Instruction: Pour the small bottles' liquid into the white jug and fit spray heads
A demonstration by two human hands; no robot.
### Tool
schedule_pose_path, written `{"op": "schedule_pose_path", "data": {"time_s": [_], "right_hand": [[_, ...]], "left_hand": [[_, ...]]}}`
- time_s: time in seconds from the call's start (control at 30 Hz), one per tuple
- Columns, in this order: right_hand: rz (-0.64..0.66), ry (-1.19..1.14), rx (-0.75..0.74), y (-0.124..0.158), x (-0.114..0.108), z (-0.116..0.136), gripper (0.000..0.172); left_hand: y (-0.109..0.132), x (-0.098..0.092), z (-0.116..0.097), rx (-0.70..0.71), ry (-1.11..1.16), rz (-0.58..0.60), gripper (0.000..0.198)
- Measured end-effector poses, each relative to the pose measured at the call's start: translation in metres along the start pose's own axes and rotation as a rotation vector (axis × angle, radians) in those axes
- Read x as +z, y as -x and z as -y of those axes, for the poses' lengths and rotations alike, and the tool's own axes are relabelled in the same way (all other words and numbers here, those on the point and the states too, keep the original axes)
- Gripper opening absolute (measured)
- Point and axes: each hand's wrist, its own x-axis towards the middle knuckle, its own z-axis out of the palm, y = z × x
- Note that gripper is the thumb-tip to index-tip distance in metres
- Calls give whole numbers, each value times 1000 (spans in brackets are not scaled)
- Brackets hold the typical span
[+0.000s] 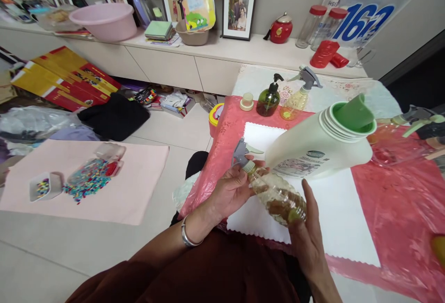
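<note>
A clear, ribbed spray bottle (278, 194) with a grey trigger head lies tilted between my two hands, above the white sheet (340, 215). My left hand (232, 189) is closed around its neck, just below the trigger. At the other end, my right hand (308, 228) grips the base. Right behind the bottle stands a large pale green jug (313, 147), its mouth open with a green cap or scoop (352, 115) in it. Beyond are a dark green pump bottle (268, 101), a second spray bottle (295, 101) and a small cream cap (246, 101).
Red plastic film (410, 201) covers the table. More spray bottles (413, 119) lie at the right. On the floor at the left, a pink mat (146, 177) holds spilled beads (88, 180) and a white dish (52, 184). A long cabinet (167, 66) carries picture frames and a pink basin (104, 22).
</note>
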Motion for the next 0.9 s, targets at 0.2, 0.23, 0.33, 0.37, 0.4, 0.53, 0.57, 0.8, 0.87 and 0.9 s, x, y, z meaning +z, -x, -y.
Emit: {"op": "schedule_pose_path", "data": {"time_s": [0.2, 0.23, 0.33, 0.37, 0.4, 0.53, 0.57, 0.8, 0.87, 0.9], "right_hand": [[129, -177, 263, -2, -1, 12, 90], [76, -85, 200, -1, 1, 14, 91], [-16, 178, 40, 3, 4, 15, 86], [-27, 210, 9, 4, 4, 13, 82], [-30, 204, 2, 4, 2, 10, 79], [18, -137, 308, 1, -2, 4, 85], [40, -240, 406, 0, -2, 5, 87], [48, -162, 271, 9, 5, 13, 92], [73, -147, 250, 9, 1, 7, 92], [115, -210, 280, 8, -1, 4, 91]], "left_hand": [[-1, -4, 2, 54, 6, -52, 26], [-2, -6, 3, 68, 12, -71, 23], [-1, -9, 3, 87, 23, -101, 24], [-1, -9, 3, 80, 19, -99, 28], [0, -9, 3, 70, 13, -91, 32], [1, -3, 0, 20, -15, -31, 38], [1, -2, -1, 21, -18, -22, 38], [0, -2, -4, 49, -23, -47, 42], [1, -2, -5, 30, -24, -29, 40], [1, -2, -5, 21, -27, -11, 40]]}}
